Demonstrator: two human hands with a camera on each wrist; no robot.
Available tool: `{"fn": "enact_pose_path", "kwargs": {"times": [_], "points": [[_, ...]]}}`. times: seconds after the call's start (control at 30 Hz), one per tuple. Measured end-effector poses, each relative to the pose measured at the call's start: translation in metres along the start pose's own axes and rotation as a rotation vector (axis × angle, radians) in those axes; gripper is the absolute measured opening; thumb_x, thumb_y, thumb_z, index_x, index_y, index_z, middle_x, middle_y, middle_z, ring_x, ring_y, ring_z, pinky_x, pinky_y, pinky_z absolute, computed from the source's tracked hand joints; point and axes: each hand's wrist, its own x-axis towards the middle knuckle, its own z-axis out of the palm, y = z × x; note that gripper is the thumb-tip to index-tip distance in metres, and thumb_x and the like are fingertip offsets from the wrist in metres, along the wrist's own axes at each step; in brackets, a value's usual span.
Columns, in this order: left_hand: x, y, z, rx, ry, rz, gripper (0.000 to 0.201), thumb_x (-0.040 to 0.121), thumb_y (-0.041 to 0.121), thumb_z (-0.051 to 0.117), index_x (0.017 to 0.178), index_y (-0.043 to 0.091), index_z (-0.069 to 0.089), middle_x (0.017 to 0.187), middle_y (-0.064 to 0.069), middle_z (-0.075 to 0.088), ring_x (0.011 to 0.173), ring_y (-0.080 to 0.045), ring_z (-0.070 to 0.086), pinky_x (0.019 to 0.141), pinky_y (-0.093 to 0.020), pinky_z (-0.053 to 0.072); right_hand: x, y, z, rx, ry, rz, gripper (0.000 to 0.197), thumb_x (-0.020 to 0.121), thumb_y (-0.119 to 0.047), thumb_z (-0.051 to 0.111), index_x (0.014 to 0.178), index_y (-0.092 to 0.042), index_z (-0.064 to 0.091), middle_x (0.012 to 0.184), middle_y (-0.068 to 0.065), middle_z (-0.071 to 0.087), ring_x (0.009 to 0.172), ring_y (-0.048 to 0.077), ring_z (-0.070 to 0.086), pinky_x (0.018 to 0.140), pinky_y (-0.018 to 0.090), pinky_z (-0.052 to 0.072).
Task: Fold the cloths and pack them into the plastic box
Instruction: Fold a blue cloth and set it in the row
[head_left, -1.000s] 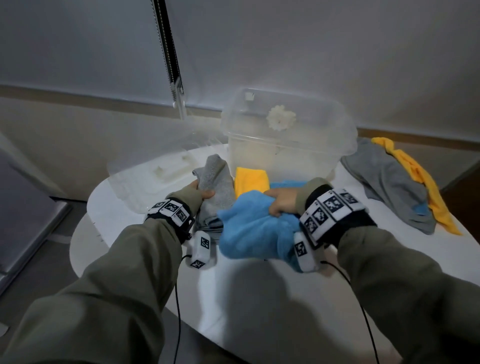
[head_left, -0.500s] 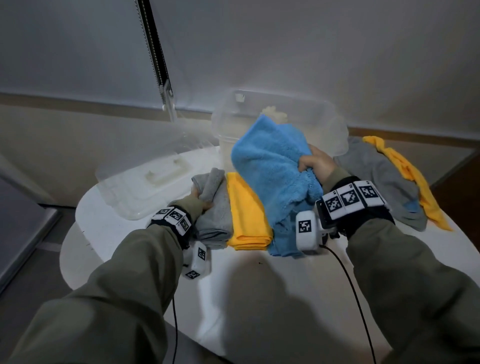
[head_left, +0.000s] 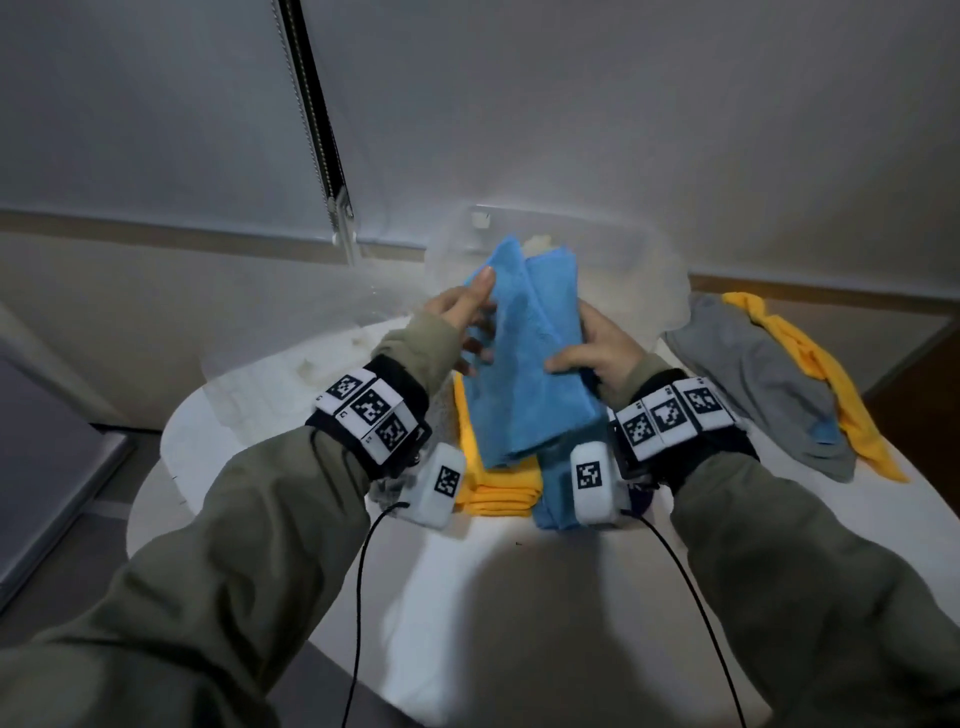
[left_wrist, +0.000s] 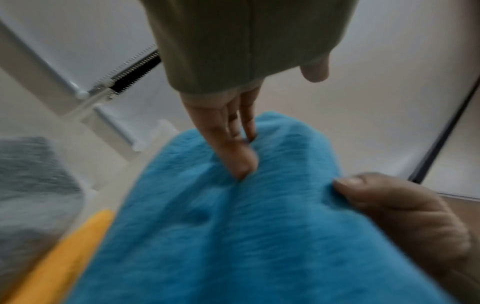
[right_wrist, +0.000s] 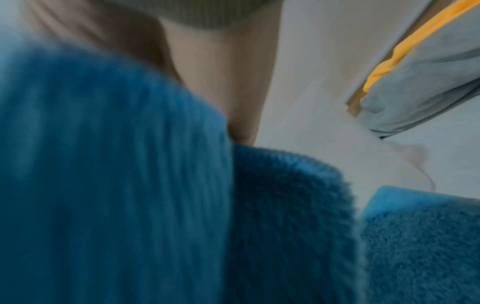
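Both hands hold a folded blue cloth (head_left: 524, 358) raised above the white table (head_left: 519, 597). The left hand (head_left: 460, 317) grips the cloth's left edge, thumb extended along its front face and the other fingers curled behind it. The right hand (head_left: 597, 348) clasps the right edge, thumb pressed flat across the front and the remaining fingers wrapped behind; in the left wrist view these fingertips (left_wrist: 244, 162) dig into a crease of the pile. Both forearms, in olive sleeves with tagged wristbands, angle inward and upward. The cloth is thick, fleecy microfibre, folded lengthwise into a long panel. Beyond the fingertips stands the translucent plastic box (head_left: 623, 260). Below the hands lie a folded yellow cloth (head_left: 493, 488) and another folded blue cloth (head_left: 553, 506). To the right of the right hand, a loose grey cloth (head_left: 753, 379) and loose yellow cloth (head_left: 815, 364) lie unfolded.
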Motion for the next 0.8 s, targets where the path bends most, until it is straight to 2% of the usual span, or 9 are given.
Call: {"fn": "enact_pose_path", "kwargs": {"times": [0.07, 0.17, 0.23, 0.37, 0.43, 0.5, 0.57, 0.73, 0.8], "points": [[-0.003, 0.009, 0.016, 0.027, -0.05, 0.002, 0.042, 0.092, 0.049, 0.042, 0.109, 0.012, 0.054, 0.089, -0.007, 0.059, 0.069, -0.021, 0.061, 0.055, -0.03, 0.055, 0.0, 0.0, 0.01, -0.1, -0.05, 0.001, 0.06, 0.059, -0.001, 0.065, 0.116, -0.014, 0.046, 0.101, 0.003, 0.058, 0.1, 0.019, 0.056, 0.091, 0.036, 0.048], [-0.004, 0.007, 0.028, 0.008, -0.008, 0.085, 0.034, 0.093, 0.025, 0.052, 0.12, 0.003, 0.051, 0.08, 0.002, 0.058, 0.067, -0.007, 0.056, 0.05, -0.011, 0.05, -0.002, -0.006, 0.016, -0.082, 0.013, 0.001, 0.033, 0.076, -0.013, 0.069, 0.102, -0.021, 0.051, 0.094, 0.002, 0.062, 0.091, 0.018, 0.062, 0.082, 0.035, 0.051], [-0.004, 0.005, 0.028, -0.036, -0.011, 0.096, 0.03, 0.091, 0.021, 0.055, 0.118, 0.006, 0.052, 0.081, 0.004, 0.058, 0.069, -0.007, 0.058, 0.053, -0.011, 0.05, -0.006, -0.01, 0.014, -0.018, 0.025, 0.006, 0.03, 0.085, -0.014, 0.065, 0.11, -0.018, 0.049, 0.092, 0.003, 0.065, 0.084, 0.018, 0.065, 0.077, 0.033, 0.051], [-0.009, 0.002, 0.032, -0.156, 0.012, 0.129, 0.021, 0.085, 0.007, 0.062, 0.101, 0.015, 0.05, 0.083, -0.001, 0.061, 0.066, -0.009, 0.064, 0.059, -0.023, 0.055, -0.012, -0.017, 0.019, -0.135, -0.018, 0.006, 0.039, 0.086, -0.016, 0.064, 0.119, -0.023, 0.044, 0.103, -0.002, 0.062, 0.097, 0.017, 0.061, 0.083, 0.035, 0.052], [-0.011, 0.004, 0.038, -0.239, 0.003, 0.135, 0.02, 0.09, 0.01, 0.056, 0.107, 0.011, 0.047, 0.084, -0.004, 0.061, 0.065, -0.01, 0.064, 0.062, -0.026, 0.057, -0.01, -0.019, 0.024, -0.143, 0.055, -0.041, 0.03, 0.084, -0.016, 0.066, 0.106, -0.023, 0.047, 0.098, 0.001, 0.061, 0.09, 0.016, 0.062, 0.073, 0.029, 0.053], [-0.011, 0.008, 0.04, -0.304, -0.005, 0.123, 0.018, 0.095, 0.022, 0.047, 0.111, 0.013, 0.047, 0.087, -0.006, 0.062, 0.071, -0.014, 0.065, 0.069, -0.031, 0.056, -0.009, -0.022, 0.027, -0.075, 0.129, -0.076, 0.019, 0.084, -0.013, 0.066, 0.09, -0.023, 0.05, 0.082, 0.004, 0.059, 0.068, 0.013, 0.062, 0.055, 0.024, 0.05], [-0.009, 0.01, 0.039, -0.345, -0.037, 0.104, 0.036, 0.092, 0.038, 0.045, 0.116, 0.012, 0.049, 0.094, -0.01, 0.064, 0.079, -0.021, 0.065, 0.075, -0.037, 0.056, -0.009, -0.024, 0.026, -0.005, 0.153, -0.085, 0.017, 0.085, -0.006, 0.064, 0.084, -0.019, 0.052, 0.071, 0.004, 0.055, 0.053, 0.01, 0.058, 0.045, 0.021, 0.047], [-0.014, 0.012, 0.041, -0.384, -0.107, 0.074, 0.065, 0.082, 0.051, 0.048, 0.125, 0.001, 0.049, 0.108, -0.021, 0.062, 0.089, -0.03, 0.064, 0.083, -0.04, 0.054, -0.009, -0.026, 0.024, 0.029, 0.171, -0.062, 0.021, 0.086, 0.004, 0.058, 0.084, -0.018, 0.056, 0.076, 0.002, 0.063, 0.06, 0.012, 0.065, 0.052, 0.028, 0.058], [-0.016, 0.012, 0.042, -0.318, -0.12, 0.141, 0.063, 0.072, 0.042, 0.064, 0.121, 0.004, 0.05, 0.106, -0.013, 0.064, 0.086, -0.017, 0.067, 0.081, -0.033, 0.056, -0.008, -0.028, 0.023, 0.064, 0.255, -0.059, 0.019, 0.087, 0.001, 0.057, 0.084, -0.017, 0.056, 0.077, 0.003, 0.064, 0.058, 0.01, 0.065, 0.047, 0.024, 0.054]]}}
